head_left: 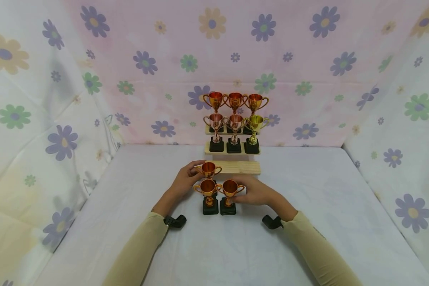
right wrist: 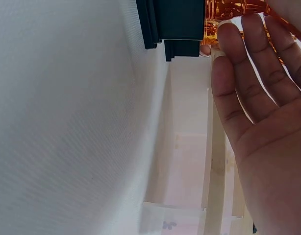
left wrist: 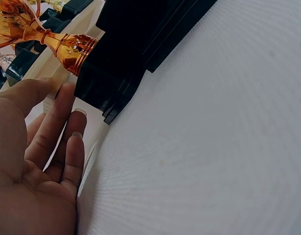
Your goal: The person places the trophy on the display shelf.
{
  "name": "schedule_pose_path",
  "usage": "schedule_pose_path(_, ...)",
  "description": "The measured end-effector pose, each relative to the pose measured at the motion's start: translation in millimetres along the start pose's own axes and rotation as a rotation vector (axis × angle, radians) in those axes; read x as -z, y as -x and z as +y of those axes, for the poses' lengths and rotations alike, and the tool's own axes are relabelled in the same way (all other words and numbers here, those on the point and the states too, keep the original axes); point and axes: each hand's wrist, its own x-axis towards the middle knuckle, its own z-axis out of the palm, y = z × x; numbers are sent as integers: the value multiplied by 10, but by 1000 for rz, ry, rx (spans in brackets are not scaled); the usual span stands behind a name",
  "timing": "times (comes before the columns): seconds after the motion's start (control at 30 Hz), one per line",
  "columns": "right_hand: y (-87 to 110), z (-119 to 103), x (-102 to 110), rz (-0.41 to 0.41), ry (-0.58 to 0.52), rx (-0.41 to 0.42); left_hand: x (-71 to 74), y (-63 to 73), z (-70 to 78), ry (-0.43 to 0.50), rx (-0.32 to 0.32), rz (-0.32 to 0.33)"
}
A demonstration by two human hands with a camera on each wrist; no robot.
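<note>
Three copper-orange trophies with black square bases stand on the table, in front of a wooden stepped stand [head_left: 241, 167]. My right hand [head_left: 257, 191] holds the front right trophy [head_left: 230, 188] by its stem and cup, thumb in front, fingers behind. Beside it is the front left trophy [head_left: 208, 188], with a third trophy [head_left: 208, 170] behind. My left hand [head_left: 186, 178] pinches the left end of the stand's lowest step. In the left wrist view, the left hand's fingertips lie on the wood, close to a black base [left wrist: 109, 73]; some contact is hidden.
Several trophies fill the two upper steps: red-gold ones [head_left: 235, 101] on top, rose ones [head_left: 216, 122] and a yellow-gold one [head_left: 254, 123] below. A flowered cloth [head_left: 211, 51] hangs behind and at both sides. White cloth [head_left: 221, 250] covers the table.
</note>
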Motion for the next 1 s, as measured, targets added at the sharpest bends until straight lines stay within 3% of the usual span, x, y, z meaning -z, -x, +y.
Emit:
schedule_pose_path(0.63,18,-19,62,11,-36,-12,-2,9,13,-12,29,10)
schedule_pose_path(1.0,39,-40,129,72,-18,32,1,4,5,-13,27,6)
